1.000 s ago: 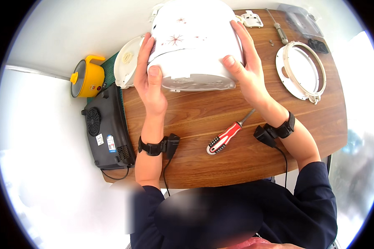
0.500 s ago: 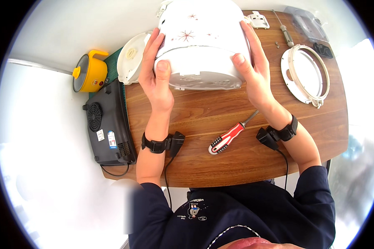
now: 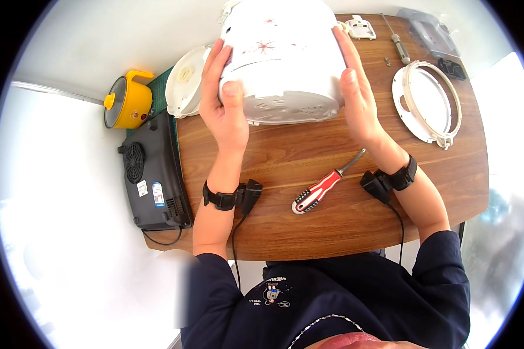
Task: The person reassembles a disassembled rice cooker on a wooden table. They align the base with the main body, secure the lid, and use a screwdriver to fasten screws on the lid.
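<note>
A white rice cooker body [image 3: 282, 61] with red starburst prints is held between my two hands at the far side of the table. It is tilted, so its slotted underside shows toward me. My left hand [image 3: 226, 107] grips its left side, thumb on the lower edge. On the opposite side, my right hand [image 3: 360, 99] presses with fingers and thumb along the wall. Below it on the wood lies a red-and-white handled screwdriver [image 3: 326, 185], its shaft pointing up and right toward my right wrist. The cooker's upper end is cut off by the frame.
A white ring part [image 3: 397, 96] lies at the right, near a second screwdriver [image 3: 400, 49], small screws [image 3: 388, 60] and a white bracket [image 3: 361, 28]. At left are a round white lid [image 3: 180, 96], a yellow pot [image 3: 135, 104] and a black induction cooker [image 3: 157, 174]. Cables hang from both wristbands.
The rice cooker body has turned and tilted slightly in my hands, showing more of its slotted underside. My right thumb has shifted up and outward along its side.
</note>
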A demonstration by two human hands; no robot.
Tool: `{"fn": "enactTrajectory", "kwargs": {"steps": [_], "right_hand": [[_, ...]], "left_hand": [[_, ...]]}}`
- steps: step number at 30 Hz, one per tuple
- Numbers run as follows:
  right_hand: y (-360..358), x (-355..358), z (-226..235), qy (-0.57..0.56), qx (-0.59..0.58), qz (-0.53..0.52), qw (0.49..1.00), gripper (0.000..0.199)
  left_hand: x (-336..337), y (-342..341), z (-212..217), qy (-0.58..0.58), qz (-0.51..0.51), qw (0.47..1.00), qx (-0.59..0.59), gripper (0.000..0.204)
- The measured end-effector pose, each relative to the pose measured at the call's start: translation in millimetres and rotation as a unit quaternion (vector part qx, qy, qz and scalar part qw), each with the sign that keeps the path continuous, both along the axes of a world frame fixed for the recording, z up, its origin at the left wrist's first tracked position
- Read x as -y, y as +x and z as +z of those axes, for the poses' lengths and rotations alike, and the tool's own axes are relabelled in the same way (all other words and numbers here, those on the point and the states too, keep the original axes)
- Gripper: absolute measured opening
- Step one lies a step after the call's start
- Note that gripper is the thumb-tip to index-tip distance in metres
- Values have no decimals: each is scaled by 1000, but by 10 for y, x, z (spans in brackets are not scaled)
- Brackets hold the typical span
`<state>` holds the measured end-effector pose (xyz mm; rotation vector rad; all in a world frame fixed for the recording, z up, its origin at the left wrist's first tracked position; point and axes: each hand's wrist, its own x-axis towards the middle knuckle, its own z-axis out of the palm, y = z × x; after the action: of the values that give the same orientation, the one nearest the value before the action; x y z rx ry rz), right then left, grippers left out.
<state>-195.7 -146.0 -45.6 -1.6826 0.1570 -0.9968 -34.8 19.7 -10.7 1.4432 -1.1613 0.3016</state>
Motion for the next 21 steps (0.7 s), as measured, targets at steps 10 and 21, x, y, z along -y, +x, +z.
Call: {"fn": "enactTrajectory", "kwargs": {"steps": [10, 21], "right_hand": [[62, -35, -165, -125, -38, -23, 991, 147], [2, -3, -156, -171, -62, -66, 981, 130]], "left_hand": [[55, 23, -68, -51, 9, 986, -160, 81], [47, 114, -105, -28, 61, 996, -62, 76]]}}
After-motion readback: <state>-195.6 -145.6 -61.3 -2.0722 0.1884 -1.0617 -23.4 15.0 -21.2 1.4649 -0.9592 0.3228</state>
